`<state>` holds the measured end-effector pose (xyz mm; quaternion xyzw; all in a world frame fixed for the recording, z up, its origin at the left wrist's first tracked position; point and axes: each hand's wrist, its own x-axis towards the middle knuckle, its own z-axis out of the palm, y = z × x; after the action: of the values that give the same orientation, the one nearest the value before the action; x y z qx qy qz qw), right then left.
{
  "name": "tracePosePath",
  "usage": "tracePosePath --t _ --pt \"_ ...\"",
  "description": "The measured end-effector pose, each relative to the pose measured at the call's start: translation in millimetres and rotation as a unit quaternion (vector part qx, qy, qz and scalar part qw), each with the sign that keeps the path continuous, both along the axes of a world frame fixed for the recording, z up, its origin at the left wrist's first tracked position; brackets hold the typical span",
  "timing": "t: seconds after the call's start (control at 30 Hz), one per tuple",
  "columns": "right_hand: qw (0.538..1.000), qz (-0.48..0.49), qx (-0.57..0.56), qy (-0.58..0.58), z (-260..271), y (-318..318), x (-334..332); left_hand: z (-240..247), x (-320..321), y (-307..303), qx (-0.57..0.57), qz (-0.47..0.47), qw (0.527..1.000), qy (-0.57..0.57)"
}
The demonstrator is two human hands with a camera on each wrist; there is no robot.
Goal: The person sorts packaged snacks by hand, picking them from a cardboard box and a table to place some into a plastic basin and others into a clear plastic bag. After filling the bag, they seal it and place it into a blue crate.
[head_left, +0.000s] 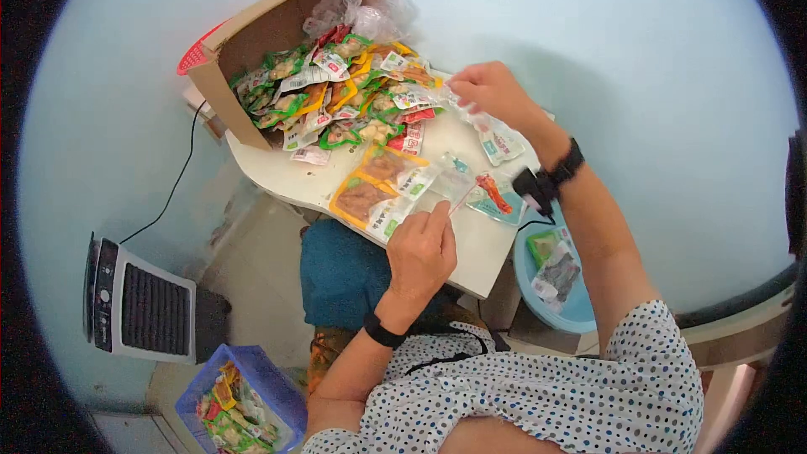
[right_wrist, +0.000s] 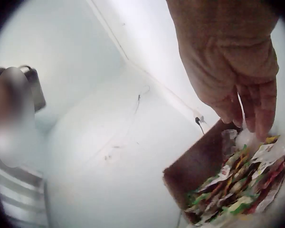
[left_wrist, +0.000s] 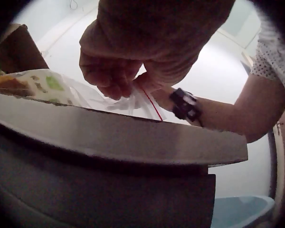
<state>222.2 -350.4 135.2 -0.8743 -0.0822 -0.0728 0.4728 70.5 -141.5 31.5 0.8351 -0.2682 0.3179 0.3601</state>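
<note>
My left hand (head_left: 420, 252) pinches the edge of a clear zip bag (head_left: 451, 185) over the table. A red strip runs along the bag's mouth (left_wrist: 151, 103) in the left wrist view. Beside it lie two yellow-edged packets of brown food (head_left: 363, 199). Above the right end of a heap of snack packets (head_left: 336, 101) is my right hand (head_left: 498, 99), its fingers loosely extended downward in the right wrist view. A pale packet (head_left: 502, 141) lies below that hand. Nearer the bag is a packet with a red-orange picture (head_left: 494, 195).
An open cardboard box (head_left: 234, 109) lies on its side, packets spilling onto the white table (head_left: 475, 256). A blue basin (head_left: 525, 282) stands right of the table. A blue-violet basket (head_left: 287, 387) of packets and an air cooler (head_left: 151, 307) stand on the floor at left.
</note>
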Motion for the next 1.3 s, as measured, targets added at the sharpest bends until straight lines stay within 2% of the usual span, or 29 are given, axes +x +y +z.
tracePosePath --t 0.07,0.17,0.27,0.37,0.43,0.57,0.67,0.77,0.87,0.93,1.03,1.13,1.17,1.23,1.3 --pt "0.994 -0.02 -0.085 -0.07 -8.9 12.1 49.0 2.8 -1.3 2.5 -0.004 -0.004 1.0 0.003" --pt "0.964 -0.041 -0.238 -0.109 -7.3 41.7 97.4 6.6 0.5 5.8 -0.023 -0.009 1.0 0.002" --pt "0.931 -0.059 -0.342 -0.114 -18.9 62.6 128.7 9.2 1.2 8.2 -0.037 -0.02 0.999 0.009" --pt "0.932 -0.101 -0.344 -0.051 -39.1 73.1 153.3 8.5 -0.8 13.6 -0.041 -0.036 0.998 0.019" --pt "0.925 -0.097 -0.366 -0.026 -51.9 72.4 167.7 10.2 -2.3 15.8 -0.046 -0.052 0.997 0.027" --pt "0.925 -0.116 -0.359 -0.036 -57.6 70.0 168.8 7.6 0.9 16.3 -0.044 -0.065 0.997 0.025" --pt "0.904 -0.177 -0.374 -0.105 -53.2 69.4 153.7 12.0 1.0 20.9 -0.046 -0.075 0.996 0.024" --pt "0.892 -0.174 -0.395 -0.135 -46.7 58.1 158.4 7.7 0.9 18.0 -0.045 -0.072 0.996 0.019" --pt "0.92 -0.104 -0.27 -0.263 -12.5 51.4 137.9 4.9 0.6 16.6 -0.045 -0.062 0.997 0.014" --pt "0.875 -0.051 -0.237 -0.42 5.9 45.8 123.4 2.8 -0.8 19.5 -0.038 -0.05 0.998 0.009" --pt "0.905 0.105 -0.179 -0.372 44.0 36.9 59.5 -3.0 1.7 18.0 -0.052 -0.027 0.998 -0.023" --pt "0.918 0.184 -0.251 -0.246 68.0 15.3 -17.9 -4.1 -3.2 19.3 -0.053 -0.019 0.998 -0.028" --pt "0.95 0.177 -0.219 -0.134 73.6 9.4 -44.9 -3.1 -4.9 20.1 -0.054 -0.017 0.998 -0.027" --pt "0.973 0.161 -0.142 0.086 75.5 -2.9 -94.4 -5.8 -7.0 20.6 -0.049 -0.011 0.998 -0.038" --pt "0.974 0.18 -0.051 0.129 56.9 -21.1 -123.6 -8.0 -9.0 19.2 -0.041 -0.009 0.998 -0.044"
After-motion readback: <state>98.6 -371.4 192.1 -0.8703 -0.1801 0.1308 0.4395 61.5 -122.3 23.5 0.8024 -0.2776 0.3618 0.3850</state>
